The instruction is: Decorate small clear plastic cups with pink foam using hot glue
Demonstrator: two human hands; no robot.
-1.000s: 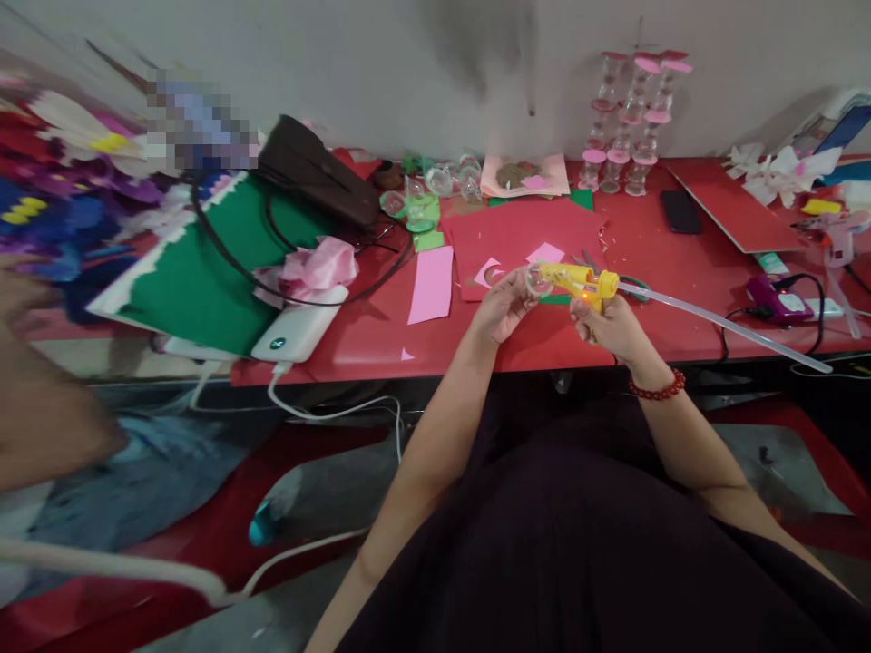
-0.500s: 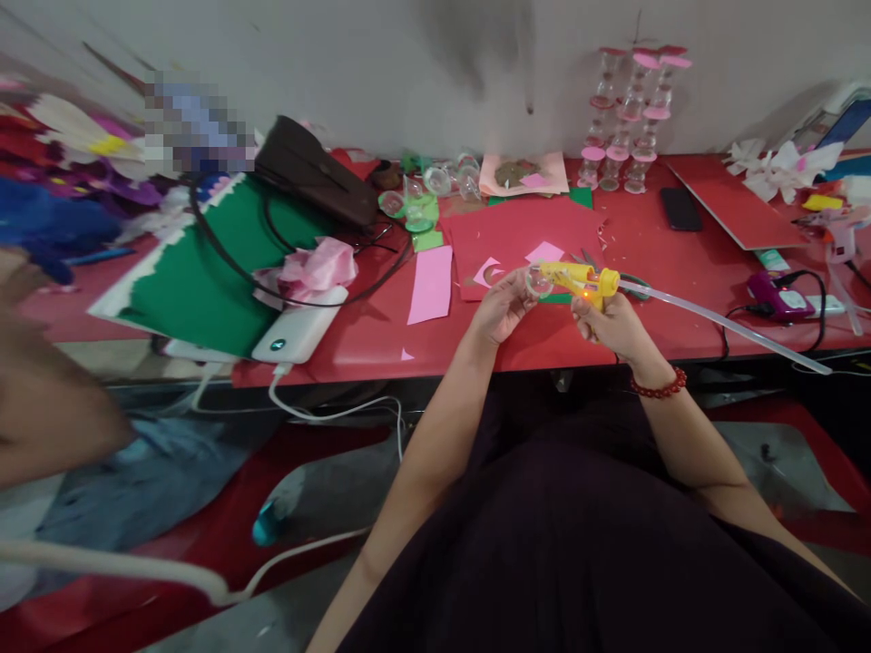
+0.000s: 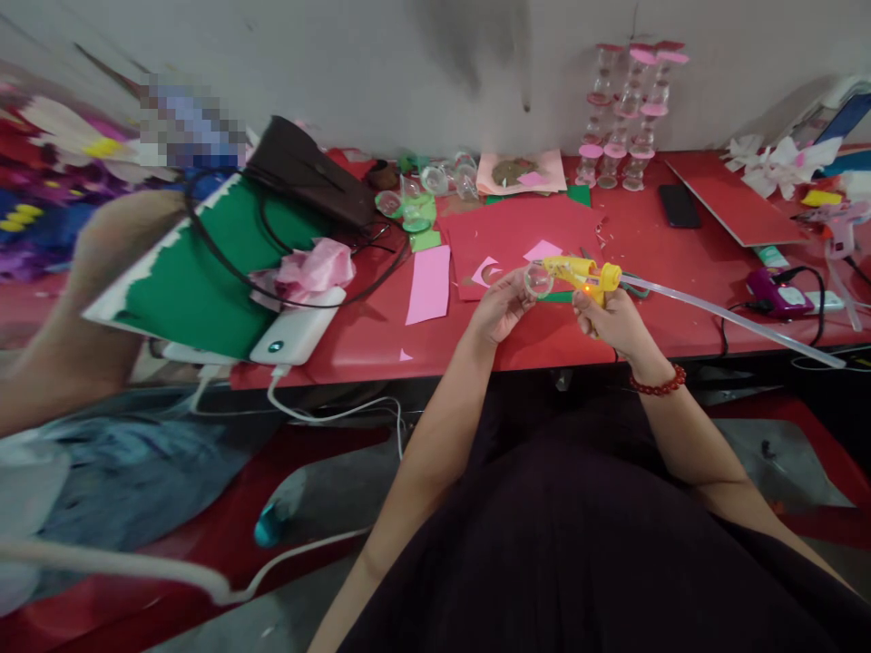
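Note:
In my right hand [image 3: 605, 319] is a yellow hot glue gun [image 3: 591, 277] with a small orange light lit on it. A long clear glue stick [image 3: 735, 317] sticks out of its back end toward the right. My left hand [image 3: 504, 307] pinches a small clear plastic cup [image 3: 538, 280] by its edge. The glue gun's nozzle end is at the cup's rim; whether it touches cannot be made out. Beneath both hands lie red sheets [image 3: 523, 231], with cut pink paper pieces [image 3: 543, 250] on them.
Stacked clear cups with pink discs [image 3: 616, 136] stand at the back. A black phone [image 3: 679, 207] and a purple power adapter [image 3: 781, 295] are on the right. Leftward lie a pink strip [image 3: 428, 286], a white power bank [image 3: 298, 328], a brown bag [image 3: 313, 177] and another person's arm [image 3: 115, 281].
The glue gun has turned slightly, and its glue stick's far end reaches a little farther right. The other person's arm has moved forward at the left. My left hand still holds the cup.

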